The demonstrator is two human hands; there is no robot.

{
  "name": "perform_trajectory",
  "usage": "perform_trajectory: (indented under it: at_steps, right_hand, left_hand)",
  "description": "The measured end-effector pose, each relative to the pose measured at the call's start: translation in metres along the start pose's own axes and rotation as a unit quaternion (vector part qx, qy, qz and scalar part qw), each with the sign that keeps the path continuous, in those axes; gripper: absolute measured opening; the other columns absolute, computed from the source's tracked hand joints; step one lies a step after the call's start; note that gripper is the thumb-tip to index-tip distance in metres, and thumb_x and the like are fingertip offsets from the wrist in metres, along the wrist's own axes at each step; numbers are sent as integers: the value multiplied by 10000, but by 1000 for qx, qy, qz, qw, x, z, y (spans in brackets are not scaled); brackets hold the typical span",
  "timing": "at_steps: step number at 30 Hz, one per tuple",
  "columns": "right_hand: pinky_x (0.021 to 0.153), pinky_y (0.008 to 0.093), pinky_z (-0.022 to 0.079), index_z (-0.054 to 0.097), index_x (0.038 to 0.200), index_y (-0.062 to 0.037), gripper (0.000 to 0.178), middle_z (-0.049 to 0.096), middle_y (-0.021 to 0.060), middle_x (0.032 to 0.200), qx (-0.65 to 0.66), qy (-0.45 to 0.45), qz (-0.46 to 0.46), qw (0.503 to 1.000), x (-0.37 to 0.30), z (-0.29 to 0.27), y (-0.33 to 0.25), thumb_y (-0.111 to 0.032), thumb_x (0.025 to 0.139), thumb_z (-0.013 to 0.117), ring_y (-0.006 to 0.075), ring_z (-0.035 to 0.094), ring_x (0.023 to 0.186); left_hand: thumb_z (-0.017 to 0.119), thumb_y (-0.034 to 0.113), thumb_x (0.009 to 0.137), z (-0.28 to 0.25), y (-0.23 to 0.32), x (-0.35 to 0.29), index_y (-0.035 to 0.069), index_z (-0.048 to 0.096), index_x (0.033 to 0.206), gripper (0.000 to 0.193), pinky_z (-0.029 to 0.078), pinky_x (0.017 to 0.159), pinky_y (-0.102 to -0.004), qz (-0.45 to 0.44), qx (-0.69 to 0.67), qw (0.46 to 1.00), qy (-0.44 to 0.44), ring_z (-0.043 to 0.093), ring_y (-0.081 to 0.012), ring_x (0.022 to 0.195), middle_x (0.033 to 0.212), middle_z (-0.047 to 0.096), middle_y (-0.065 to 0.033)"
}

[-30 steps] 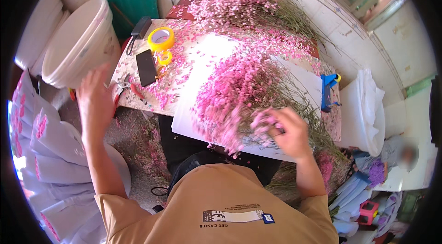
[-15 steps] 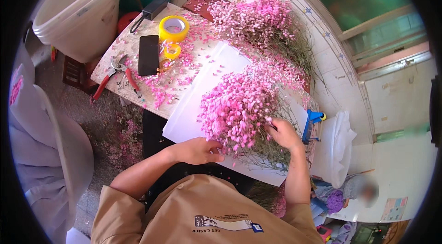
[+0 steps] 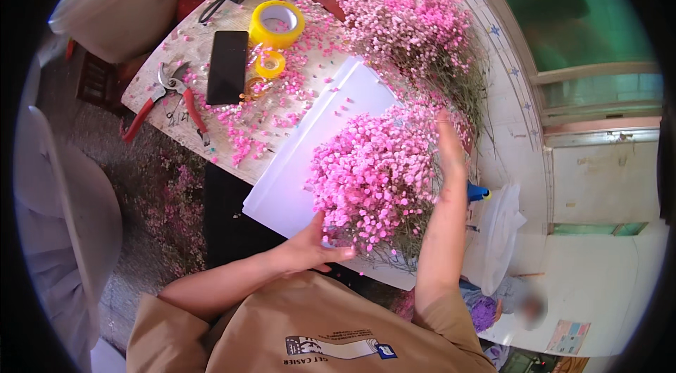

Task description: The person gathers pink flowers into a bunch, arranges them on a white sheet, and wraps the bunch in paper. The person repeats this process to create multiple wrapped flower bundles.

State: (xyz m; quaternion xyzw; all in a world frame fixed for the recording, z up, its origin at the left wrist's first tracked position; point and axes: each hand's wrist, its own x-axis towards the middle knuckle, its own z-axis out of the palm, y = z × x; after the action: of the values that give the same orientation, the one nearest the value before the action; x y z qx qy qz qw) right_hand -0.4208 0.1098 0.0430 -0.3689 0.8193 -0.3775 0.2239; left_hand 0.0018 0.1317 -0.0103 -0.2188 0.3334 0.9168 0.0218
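Observation:
A bunch of small pink dried flowers [image 3: 373,176] lies on white wrapping sheets [image 3: 292,176] in front of me, its thin green stems pointing right. My left hand [image 3: 315,246] rests at the bunch's near edge, thumb and fingers apart, touching the lower blossoms. My right hand [image 3: 451,148] is stretched out along the bunch's right side, fingers extended and somewhat blurred, with nothing visible in it. Behind lies a second, larger heap of pink flowers [image 3: 412,28] with its stems toward the right.
On the table [image 3: 162,119] lie red-handled pruning shears [image 3: 169,95], a black phone [image 3: 227,67], a large yellow tape roll [image 3: 294,39], a small tape roll [image 3: 270,64] and loose petals. A blue tape dispenser [image 3: 479,193] sits right. A tall white bin [image 3: 123,3] stands left.
My right hand has left the stems and moved farther away, opening out beside the bunch. The blossoms look more spread. My left hand has shifted slightly, its fingers wider apart.

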Motion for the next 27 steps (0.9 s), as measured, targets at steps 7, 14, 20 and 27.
perform_trajectory:
  at_steps: [7,14,20,27]
  right_hand:
    - [1026,350,486,623,1298,64,656,706,133,1234,36,-260,46,964,-71,61,-3,-530,1021,604,214,640,1144]
    - [1256,524,210,289,1612,-1,1390,345,254,1626,-227,-462,-174,840,-149,15,-101,-674,576,926,426,306,1529]
    - [1206,584,272,298,1569,12,1278,418,268,1502,-372,-309,-255,838,-140,74,-58,-430,551,932,460,397,1422]
    - [1204,524,327,387,1538,-14,1190,430,246,1521,-358,-319,-281,831,-71,104,-50,-345,542,947,435,417,1427]
  left_hand:
    - [875,297,882,26,-2,49,160,370,1567,862,578,895,-464,93,-152,982,56,613,-239,1251,1403,616,-62]
    - [800,209,952,30,-13,44,106,541,1441,563,543,995,-486,136,-250,956,64,611,-230,1252,1361,650,-62]
    - [733,284,998,22,-9,54,87,495,1484,576,473,1080,-538,127,-351,927,20,529,-240,1364,1435,602,-80]
    - [788,220,951,-1,11,40,110,333,1511,731,600,815,-420,136,-163,976,54,661,-238,1029,1349,587,-108]
